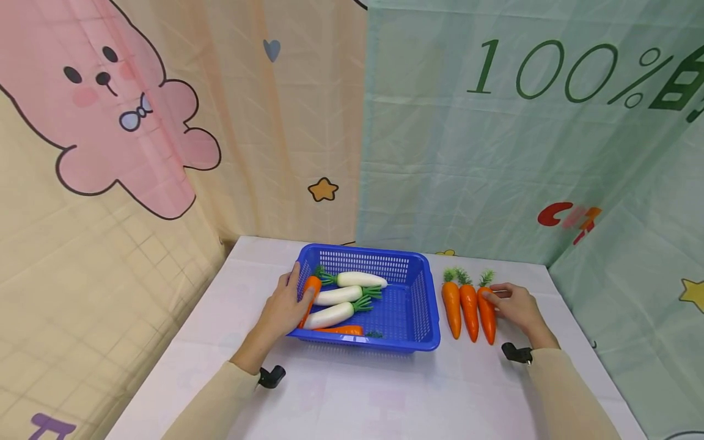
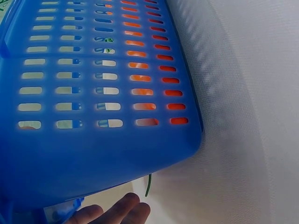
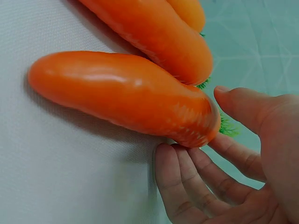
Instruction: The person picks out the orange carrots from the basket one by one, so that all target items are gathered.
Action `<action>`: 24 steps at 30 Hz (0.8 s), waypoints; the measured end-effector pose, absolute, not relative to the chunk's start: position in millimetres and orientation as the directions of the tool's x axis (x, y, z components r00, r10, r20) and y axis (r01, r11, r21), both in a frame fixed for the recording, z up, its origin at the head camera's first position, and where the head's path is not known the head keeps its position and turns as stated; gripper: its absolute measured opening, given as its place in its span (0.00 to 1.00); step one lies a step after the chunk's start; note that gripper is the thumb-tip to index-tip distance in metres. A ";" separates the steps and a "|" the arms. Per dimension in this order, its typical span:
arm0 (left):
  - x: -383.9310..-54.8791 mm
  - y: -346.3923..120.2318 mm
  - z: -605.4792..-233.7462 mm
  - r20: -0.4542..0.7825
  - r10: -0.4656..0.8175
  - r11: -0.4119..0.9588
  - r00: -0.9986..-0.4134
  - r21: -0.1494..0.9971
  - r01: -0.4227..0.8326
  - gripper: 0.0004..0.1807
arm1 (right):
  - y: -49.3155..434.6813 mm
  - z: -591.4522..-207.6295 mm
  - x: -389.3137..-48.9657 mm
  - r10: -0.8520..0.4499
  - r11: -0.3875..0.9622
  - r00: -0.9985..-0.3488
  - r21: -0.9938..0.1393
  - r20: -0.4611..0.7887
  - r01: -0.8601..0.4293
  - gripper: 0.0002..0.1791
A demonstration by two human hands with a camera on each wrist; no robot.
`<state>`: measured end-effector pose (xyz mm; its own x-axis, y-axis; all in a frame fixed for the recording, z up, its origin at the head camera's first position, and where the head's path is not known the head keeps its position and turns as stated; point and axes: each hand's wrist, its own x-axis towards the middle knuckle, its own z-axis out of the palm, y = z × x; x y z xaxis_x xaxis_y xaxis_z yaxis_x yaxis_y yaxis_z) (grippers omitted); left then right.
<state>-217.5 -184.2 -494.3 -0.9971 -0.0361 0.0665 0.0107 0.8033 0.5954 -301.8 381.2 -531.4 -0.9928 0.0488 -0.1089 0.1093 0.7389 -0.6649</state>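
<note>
A blue plastic basket [image 1: 404, 311] stands on the table, holding three white radishes [image 1: 340, 295], a carrot [image 1: 310, 299] along its left wall and another carrot [image 1: 343, 330] by the near wall. My left hand [image 1: 283, 305] grips the basket's left rim, thumb inside over the carrot there. Its fingertips [image 2: 124, 207] show past the basket's end in the left wrist view. Right of the basket, three carrots lie side by side, green tops away from me. My right hand [image 1: 517, 305] has thumb and fingers around the top end of the rightmost carrot [image 3: 126, 88], which lies on the cloth.
The white-covered table [image 1: 379, 391] ends at a hanging curtain [image 1: 467, 183] behind the basket. The left carrot [image 1: 451, 308] and middle carrot [image 1: 469, 311] lie between the basket and my right hand. Black wrist cameras sit on both wrists.
</note>
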 end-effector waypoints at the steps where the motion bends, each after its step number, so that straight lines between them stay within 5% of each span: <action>1: -217.6 -184.2 -494.3 0.067 -0.037 0.803 -0.997 0.596 0.010 0.48 | 381.2 -530.7 -301.4 0.049 0.736 -0.993 -0.668 -0.111 0.111 0.40; 12: -216.2 -181.6 -494.1 0.058 -0.050 0.804 -0.997 0.594 -0.005 0.48 | 383.0 -527.2 -298.2 0.067 0.759 -0.992 -0.640 -0.104 0.119 0.38; 24: -217.5 -184.3 -494.8 0.046 -0.035 0.798 -0.998 0.603 0.000 0.49 | 365.1 -510.9 -295.8 0.202 0.775 -0.977 -0.622 0.074 0.112 0.29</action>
<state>-217.5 -184.3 -494.8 -0.9984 -0.0345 0.0457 0.0000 0.7978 0.6029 -295.8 365.1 -510.9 -0.9766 0.2016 0.0744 0.1124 0.7746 -0.6224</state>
